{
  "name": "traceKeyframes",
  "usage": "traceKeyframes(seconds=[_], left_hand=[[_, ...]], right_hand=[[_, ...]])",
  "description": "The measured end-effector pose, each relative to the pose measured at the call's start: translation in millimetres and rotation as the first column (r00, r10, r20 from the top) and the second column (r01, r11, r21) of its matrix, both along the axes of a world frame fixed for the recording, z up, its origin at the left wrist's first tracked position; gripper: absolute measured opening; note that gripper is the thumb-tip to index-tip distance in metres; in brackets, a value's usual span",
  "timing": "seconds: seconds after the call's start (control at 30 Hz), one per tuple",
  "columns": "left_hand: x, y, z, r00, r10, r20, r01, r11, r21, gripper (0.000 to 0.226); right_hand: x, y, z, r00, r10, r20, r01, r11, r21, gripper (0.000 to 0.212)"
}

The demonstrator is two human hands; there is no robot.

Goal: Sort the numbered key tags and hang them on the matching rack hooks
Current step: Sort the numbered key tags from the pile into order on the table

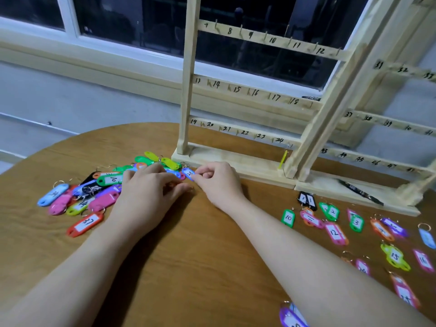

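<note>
Head view, only view supplied. Tabletop [188, 256], round, wood-grain. Wooden rack [238, 159] stands at far edge, rails numbered by hand, small hooks beside nos.; no tag seen hanging on any hook.

Unsorted pile of key tags [94, 192] lies left of centre, mixed colours, several face down. Sorted tags [335, 232] laid out in rows at right, nos. 10, 11, 12, 15 legible, well apart from pile.

Right hand [219, 182]: thumb and forefinger curled, pinching the near end of blue tag [188, 173], which reads 23 or 33, cannot tell which. Other fingers tucked. Left hand [151, 192]: palm down just beside the right, fingers loosely bent over pile's near edge; fingertips appear to touch a split ring, grip not confirmable.

Key relation: blue tag lies directly ahead-left of right-hand fingers, touching them, long axis running diagonally from near-right to far-left, ring end apparently toward the left hand. Right hand is the holder and the nearer to the sorted rows.

Judgement: still sorting stage; hanging not begun. Next move likely needs tag freed from neighbouring rings, which may be tangled.
</note>
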State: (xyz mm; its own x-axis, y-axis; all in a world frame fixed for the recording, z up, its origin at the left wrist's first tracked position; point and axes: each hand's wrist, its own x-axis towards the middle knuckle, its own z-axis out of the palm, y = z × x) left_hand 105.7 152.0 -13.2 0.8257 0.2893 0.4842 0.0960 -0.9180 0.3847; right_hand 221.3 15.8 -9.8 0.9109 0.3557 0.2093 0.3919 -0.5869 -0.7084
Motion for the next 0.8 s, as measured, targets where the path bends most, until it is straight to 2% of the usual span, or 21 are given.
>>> traceKeyframes(seconds=[0.07, 0.13, 0.3, 0.4, 0.53, 0.6, 0.67, 0.73, 0.8], left_hand=[[-1.4, 1.5, 1.4, 0.999, 0.011, 0.043, -0.011, 1.000, 0.013, 0.043], [-2.1, 2.1, 3.5, 0.997, 0.033, 0.073, -0.033, 0.999, 0.003, 0.039], [-0.2, 2.9, 1.5, 0.995, 0.091, 0.047, -0.090, 0.996, -0.016, 0.027], [-4.4, 2.8, 2.2, 0.997, 0.060, 0.054, -0.059, 0.998, -0.019, 0.026], [-7.8, -0.2, 2.0, 0.999, -0.010, -0.048, 0.012, 0.999, 0.030, 0.043], [-6.5, -1.4, 3.0, 0.997, -0.021, -0.069, 0.023, 0.999, 0.030, 0.047], [-5.2, -2.7, 3.6, 0.999, -0.030, -0.042, 0.032, 0.998, 0.045, 0.037], [-4.2, -3.0, 2.5, 0.999, -0.031, -0.009, 0.031, 0.996, 0.089, 0.026], [-3.9, -1.8, 1.9, 0.999, -0.034, 0.011, 0.032, 0.992, 0.124, 0.026]], right_hand=[[0.3, 0.3, -1.0, 1.000, 0.013, 0.003, -0.013, 1.000, 0.010, 0.007], [0.5, -0.5, -0.4, 0.999, 0.036, 0.008, -0.036, 0.999, 0.006, 0.005], [-1.1, -5.7, 3.2, 0.995, 0.099, 0.033, -0.099, 0.995, -0.016, 0.015], [-0.7, -6.4, 3.3, 0.994, 0.105, 0.024, -0.105, 0.994, 0.027, 0.011], [-0.8, -5.4, 0.7, 0.993, 0.118, 0.028, -0.118, 0.993, -0.003, 0.015], [-1.1, -5.4, 1.2, 0.992, 0.120, 0.023, -0.120, 0.993, -0.013, 0.009], [-1.4, -5.6, 1.8, 0.992, 0.123, 0.019, -0.123, 0.992, -0.004, 0.004], [-2.1, -5.8, 2.5, 0.992, 0.125, 0.013, -0.125, 0.992, 0.008, 0.008], [-3.0, -6.1, 3.2, 0.993, 0.121, 0.014, -0.121, 0.992, 0.022, 0.009]])
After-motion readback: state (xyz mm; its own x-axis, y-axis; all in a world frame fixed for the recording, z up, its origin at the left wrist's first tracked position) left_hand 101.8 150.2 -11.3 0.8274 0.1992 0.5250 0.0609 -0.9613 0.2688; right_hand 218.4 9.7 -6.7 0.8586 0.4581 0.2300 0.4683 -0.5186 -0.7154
